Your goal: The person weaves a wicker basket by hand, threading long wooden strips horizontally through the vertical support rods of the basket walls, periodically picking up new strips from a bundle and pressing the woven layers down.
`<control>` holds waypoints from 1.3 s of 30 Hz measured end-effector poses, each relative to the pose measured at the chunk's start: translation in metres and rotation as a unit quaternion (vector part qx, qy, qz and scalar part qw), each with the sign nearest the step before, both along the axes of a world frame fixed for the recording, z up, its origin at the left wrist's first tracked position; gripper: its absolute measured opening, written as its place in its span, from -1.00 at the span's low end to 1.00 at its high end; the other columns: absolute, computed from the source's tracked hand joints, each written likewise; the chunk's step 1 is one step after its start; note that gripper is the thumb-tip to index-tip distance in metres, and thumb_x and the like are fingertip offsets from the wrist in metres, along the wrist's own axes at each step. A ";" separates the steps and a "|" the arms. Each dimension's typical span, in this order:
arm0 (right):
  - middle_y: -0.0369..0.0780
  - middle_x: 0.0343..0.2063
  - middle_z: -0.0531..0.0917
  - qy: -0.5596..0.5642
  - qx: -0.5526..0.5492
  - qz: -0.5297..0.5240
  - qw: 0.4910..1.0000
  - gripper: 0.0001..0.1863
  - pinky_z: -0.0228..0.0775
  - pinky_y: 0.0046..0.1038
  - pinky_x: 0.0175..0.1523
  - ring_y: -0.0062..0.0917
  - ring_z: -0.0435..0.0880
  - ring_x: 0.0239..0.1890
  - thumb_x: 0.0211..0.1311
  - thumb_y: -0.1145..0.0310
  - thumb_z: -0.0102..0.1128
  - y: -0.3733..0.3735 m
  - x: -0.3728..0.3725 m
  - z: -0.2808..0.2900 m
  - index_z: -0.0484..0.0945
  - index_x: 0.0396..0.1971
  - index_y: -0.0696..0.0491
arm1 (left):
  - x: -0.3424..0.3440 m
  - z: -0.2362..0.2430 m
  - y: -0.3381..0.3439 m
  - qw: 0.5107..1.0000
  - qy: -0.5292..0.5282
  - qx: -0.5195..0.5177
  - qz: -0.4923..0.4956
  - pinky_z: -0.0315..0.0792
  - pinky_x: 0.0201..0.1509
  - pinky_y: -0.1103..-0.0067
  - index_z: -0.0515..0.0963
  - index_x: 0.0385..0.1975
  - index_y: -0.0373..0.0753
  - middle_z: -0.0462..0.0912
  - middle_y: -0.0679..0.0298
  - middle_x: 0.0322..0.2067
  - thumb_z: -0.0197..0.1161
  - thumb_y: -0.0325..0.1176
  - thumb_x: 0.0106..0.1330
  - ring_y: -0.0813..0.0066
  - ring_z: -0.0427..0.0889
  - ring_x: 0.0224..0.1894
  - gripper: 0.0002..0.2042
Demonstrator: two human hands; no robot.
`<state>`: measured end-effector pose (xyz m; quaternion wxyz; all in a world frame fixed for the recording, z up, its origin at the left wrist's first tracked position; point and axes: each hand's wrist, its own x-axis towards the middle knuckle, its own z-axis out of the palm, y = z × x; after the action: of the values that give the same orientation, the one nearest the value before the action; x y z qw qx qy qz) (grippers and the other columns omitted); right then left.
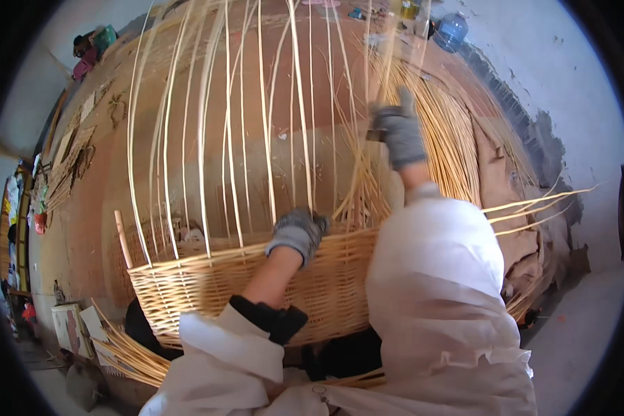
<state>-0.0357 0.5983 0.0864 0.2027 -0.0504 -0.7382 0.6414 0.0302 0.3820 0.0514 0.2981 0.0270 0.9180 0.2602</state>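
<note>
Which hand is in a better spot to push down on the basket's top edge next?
Probably the left hand: it's right at the basket's top edge, by the upright rods. The right hand, blurred, is beyond that edge, by the rod bundle.

The person wears grey knitted gloves (403, 144) with darker finger areas on the left hand (298, 234) near the dial's centre and the motion-blurred right hand (398, 132) toward two o'clock, plus a loose, wrinkled whitish right sleeve (437, 267) at four o'clock and a matching left sleeve (230, 353) at seven, black-banded (269, 319) near its end.
</note>
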 end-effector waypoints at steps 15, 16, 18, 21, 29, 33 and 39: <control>-0.26 -0.61 0.48 0.040 -0.342 -0.040 0.938 -0.72 0.38 -0.56 -0.49 -0.54 0.49 -0.56 0.12 0.60 0.04 0.035 0.170 -0.024 0.37 -0.13 0.09 | 0.031 0.064 0.050 0.959 0.230 -0.164 -0.002 0.28 0.13 0.49 0.34 0.00 -0.41 0.45 -0.03 -0.02 0.26 0.17 -0.07 0.18 0.44 0.05 -0.21; -0.24 -0.61 0.49 0.048 -0.335 -0.093 0.936 -0.75 0.39 -0.55 -0.49 -0.53 0.50 -0.55 0.10 0.61 0.06 0.063 0.181 -0.030 0.39 -0.19 0.09 | 0.030 0.059 0.072 0.923 0.349 -0.156 -0.053 0.27 0.14 0.49 0.29 0.04 -0.46 0.43 -0.07 -0.02 0.27 0.15 -0.05 0.16 0.44 0.04 -0.19; -0.22 -0.60 0.51 0.050 -0.349 -0.146 0.924 -0.82 0.42 -0.52 -0.49 -0.51 0.53 -0.54 0.06 0.64 0.09 0.078 0.185 -0.032 0.41 -0.33 0.09 | 0.012 0.021 0.097 0.970 0.202 -0.038 -0.129 0.31 0.09 0.46 0.33 -0.01 -0.45 0.46 -0.07 -0.07 0.27 0.06 0.01 0.16 0.46 -0.01 -0.29; -0.20 -0.59 0.52 -0.115 -0.325 -0.108 0.932 -0.84 0.42 -0.50 -0.51 -0.47 0.54 -0.54 0.01 0.67 0.12 0.077 0.179 -0.030 0.38 -0.49 0.08 | 0.007 -0.019 0.099 0.991 0.057 0.010 -0.123 0.37 0.00 0.47 0.42 -0.12 -0.41 0.53 -0.03 -0.17 0.28 -0.02 0.05 0.21 0.52 -0.12 -0.43; -0.07 -0.19 0.58 -0.294 0.438 -0.044 0.849 -0.61 0.40 -0.30 -0.14 -0.30 0.59 -0.25 -0.04 0.26 0.20 0.069 0.029 -0.003 0.50 -0.15 0.03 | 0.030 -0.007 0.122 0.996 0.071 0.030 0.036 0.41 -0.11 0.44 0.33 0.00 -0.31 0.57 0.01 -0.29 0.24 -0.03 0.07 0.09 0.57 -0.29 -0.42; 0.07 -0.21 0.54 -0.189 0.650 0.074 0.733 -0.53 0.32 -0.35 0.04 -0.23 0.54 -0.11 0.06 0.16 0.10 0.092 0.072 -0.022 0.40 -0.01 0.01 | 0.066 -0.020 0.092 0.959 0.219 -0.056 -0.172 0.22 0.12 0.33 0.15 0.18 -0.24 0.41 0.00 -0.02 0.23 0.07 -0.01 0.08 0.42 0.00 -0.22; -0.10 -0.38 0.62 -0.352 0.524 0.282 0.723 -0.50 0.36 -0.24 -0.17 -0.23 0.58 -0.34 0.21 -0.07 -0.25 0.105 0.128 -0.042 0.53 -0.20 0.00 | 0.060 -0.032 0.071 0.912 0.312 0.013 -0.267 0.15 0.13 0.37 0.36 0.01 -0.14 0.40 0.08 -0.04 0.22 0.01 0.01 0.17 0.30 0.07 -0.43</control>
<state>0.0927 0.7034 0.0446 -0.2676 0.0523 -0.9551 0.1161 0.0907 0.4526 0.0194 0.0539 0.3546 0.9194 0.1611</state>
